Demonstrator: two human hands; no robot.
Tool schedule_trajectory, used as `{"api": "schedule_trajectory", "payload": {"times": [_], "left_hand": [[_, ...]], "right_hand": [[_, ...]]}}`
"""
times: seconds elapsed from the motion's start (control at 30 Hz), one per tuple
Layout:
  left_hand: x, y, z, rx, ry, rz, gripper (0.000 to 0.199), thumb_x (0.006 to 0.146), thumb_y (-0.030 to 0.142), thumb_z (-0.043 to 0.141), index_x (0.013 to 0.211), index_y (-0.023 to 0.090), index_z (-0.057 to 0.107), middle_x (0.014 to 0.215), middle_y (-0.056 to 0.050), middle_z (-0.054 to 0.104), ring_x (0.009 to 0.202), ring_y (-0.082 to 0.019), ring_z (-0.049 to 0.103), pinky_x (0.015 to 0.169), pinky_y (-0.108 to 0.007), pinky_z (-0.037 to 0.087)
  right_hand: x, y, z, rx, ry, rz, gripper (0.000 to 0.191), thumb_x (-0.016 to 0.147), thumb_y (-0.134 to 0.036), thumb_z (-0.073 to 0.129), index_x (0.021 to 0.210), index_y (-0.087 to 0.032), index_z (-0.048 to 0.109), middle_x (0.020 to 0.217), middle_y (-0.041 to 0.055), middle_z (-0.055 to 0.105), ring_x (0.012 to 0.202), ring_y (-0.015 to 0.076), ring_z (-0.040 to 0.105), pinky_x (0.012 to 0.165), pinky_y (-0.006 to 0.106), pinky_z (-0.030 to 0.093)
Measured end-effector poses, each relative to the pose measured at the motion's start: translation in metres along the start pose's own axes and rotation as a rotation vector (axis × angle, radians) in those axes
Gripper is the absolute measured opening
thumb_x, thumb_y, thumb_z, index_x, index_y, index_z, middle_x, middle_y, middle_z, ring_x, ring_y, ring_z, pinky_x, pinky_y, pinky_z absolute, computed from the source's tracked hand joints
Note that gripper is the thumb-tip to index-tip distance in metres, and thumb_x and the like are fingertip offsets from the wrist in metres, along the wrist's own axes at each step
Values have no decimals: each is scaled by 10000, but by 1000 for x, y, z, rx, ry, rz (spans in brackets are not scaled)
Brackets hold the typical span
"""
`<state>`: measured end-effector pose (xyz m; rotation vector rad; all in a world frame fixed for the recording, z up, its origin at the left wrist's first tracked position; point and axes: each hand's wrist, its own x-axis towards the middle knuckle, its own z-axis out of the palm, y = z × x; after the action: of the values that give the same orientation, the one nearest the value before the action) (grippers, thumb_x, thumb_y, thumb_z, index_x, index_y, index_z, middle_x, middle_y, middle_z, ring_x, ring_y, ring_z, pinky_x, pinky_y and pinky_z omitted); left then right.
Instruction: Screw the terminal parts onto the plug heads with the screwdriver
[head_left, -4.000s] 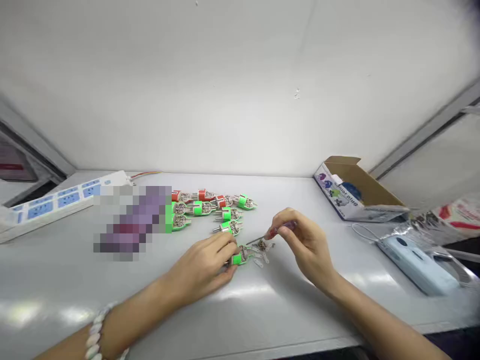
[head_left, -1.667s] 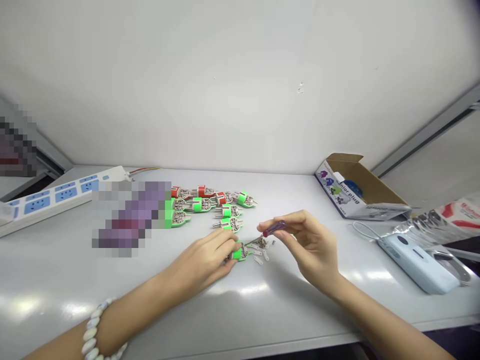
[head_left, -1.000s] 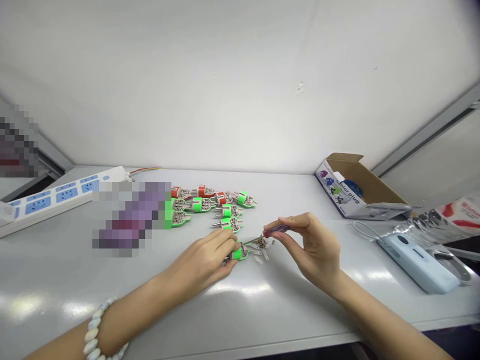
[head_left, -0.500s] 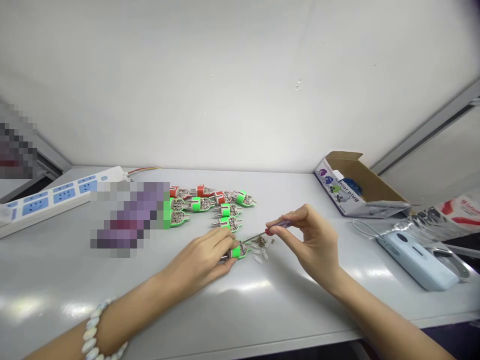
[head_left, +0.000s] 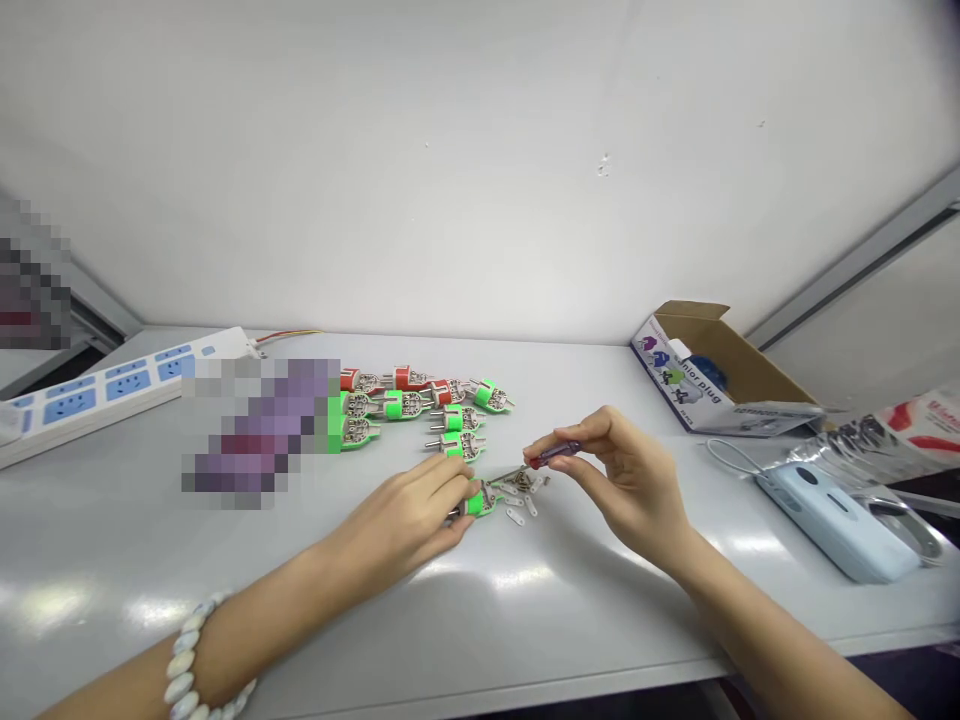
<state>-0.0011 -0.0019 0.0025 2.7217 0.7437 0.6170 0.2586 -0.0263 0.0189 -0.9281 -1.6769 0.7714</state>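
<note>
Pressed to the table, a green plug with its inside exposed is gripped by my left hand, its metal pins partly covered by the fingers. My right hand pinches the purple and red handle of a screwdriver. The thin shaft slants down to the left, and its tip is at the open side of the plug. Beside the plug lie loose screws and several small white strips. Further back, several opened green plugs and red plugs are set out in rough rows.
A white power strip lies at the left, near a pixelated purple patch. At the right stand an open cardboard box and a light blue device with a cord, near plastic packaging. A wall rises behind the table.
The right fingers have shifted slightly on the screwdriver handle, nearer its red collar. The screwdriver tip and the left hand on the plug stay in almost the same place.
</note>
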Motion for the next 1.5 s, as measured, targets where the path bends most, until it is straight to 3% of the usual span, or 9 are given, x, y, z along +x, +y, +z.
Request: {"api": "schedule_trajectory", "payload": {"times": [0.2,0.4,0.57,0.87,1.03,1.1,1.23,1.5], "left_hand": [[0,-1,0,-65,-19,-49,107,985,127,518,1036,182,595,1057,-80,667,956,-223,655,822,-312,529],[0,-1,-1,-67,-6,-57,104,980,124,514,1021,180,591,1022,-73,661,942,-228,650,796,-313,524],[0,-1,1,-65,-2,-49,99,988,131,504,1026,177,583,1031,-77,655,933,-226,647,787,-315,523],[-1,-3,2,-51,-7,-26,104,993,121,502,1028,171,586,1038,-85,652,940,-234,648,786,-326,525],[-1,-2,1,-48,-6,-24,100,995,124,502,1026,170,586,1035,-86,655,933,-230,650,781,-324,529],[-1,-2,1,-44,-5,-22,104,999,127,496,1022,172,587,1036,-86,659,938,-230,651,786,-326,534],[0,-1,1,-18,13,-5,123,1003,126,481,1027,176,590,1038,-88,671,947,-234,658,799,-334,548],[-1,0,0,35,9,35,129,1013,131,475,1018,172,597,1036,-93,671,938,-230,662,791,-321,550]], "right_hand": [[4,-5,-7,50,-200,67,128,1060,-213,531,1129,-282,615,1147,40,765,1042,205,739,880,387,615],[5,3,0,-232,-23,-2,166,1042,-231,550,1188,-248,629,1020,47,767,861,195,749,770,346,594],[3,8,6,-457,150,-161,99,1019,-190,575,1079,-230,643,811,10,737,651,165,692,616,288,534],[11,2,0,-499,-84,-313,289,1037,-61,414,1223,-218,568,849,45,644,750,186,637,654,301,511],[7,4,2,-695,-10,-365,186,1049,-135,455,1172,-194,581,785,41,670,673,185,607,635,306,474],[5,4,2,-741,39,-335,120,1047,-166,490,1050,-208,603,715,12,673,575,157,560,588,289,436],[3,4,5,-667,71,-182,161,1042,-212,514,894,-225,577,672,-15,670,501,123,505,506,252,384],[9,-5,2,-584,-104,-207,157,1047,-156,421,969,-228,537,770,7,692,607,147,613,551,256,459]]}}
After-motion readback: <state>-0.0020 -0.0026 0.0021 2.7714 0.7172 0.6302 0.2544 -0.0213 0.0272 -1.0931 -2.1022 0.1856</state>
